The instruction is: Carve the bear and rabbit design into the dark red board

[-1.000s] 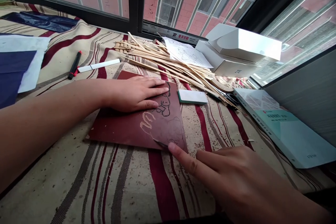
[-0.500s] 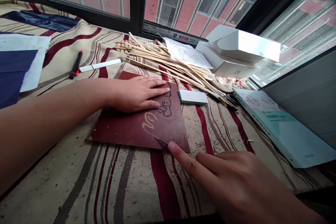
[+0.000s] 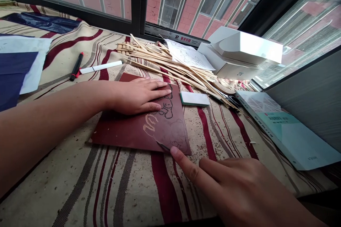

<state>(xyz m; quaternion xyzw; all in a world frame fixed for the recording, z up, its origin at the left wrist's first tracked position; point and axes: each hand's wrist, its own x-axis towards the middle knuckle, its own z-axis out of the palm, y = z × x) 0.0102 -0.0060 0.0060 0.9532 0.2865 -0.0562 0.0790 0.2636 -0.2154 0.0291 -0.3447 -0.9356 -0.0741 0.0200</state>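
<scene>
A dark red carving board (image 3: 125,131) lies on the striped cloth, with an outlined figure partly cut into its right part. My left hand (image 3: 135,95) rests flat on the board's upper half, fingers stretched out. My right hand (image 3: 234,184) is closed round a thin carving tool (image 3: 163,146). Its forefinger lies along the shaft. The metal tip touches the board near its lower right corner, just below the pale carved grooves.
Behind the board lie a heap of thin bamboo strips (image 3: 170,64), a drawing on paper (image 3: 190,56), white boxes (image 3: 239,55), a green-edged block (image 3: 194,98), a teal book (image 3: 287,131), two pens (image 3: 87,66) and blue sheets (image 3: 13,71).
The tool tip and my right forefinger have shifted only slightly along the board's lower edge. My left hand has stayed put.
</scene>
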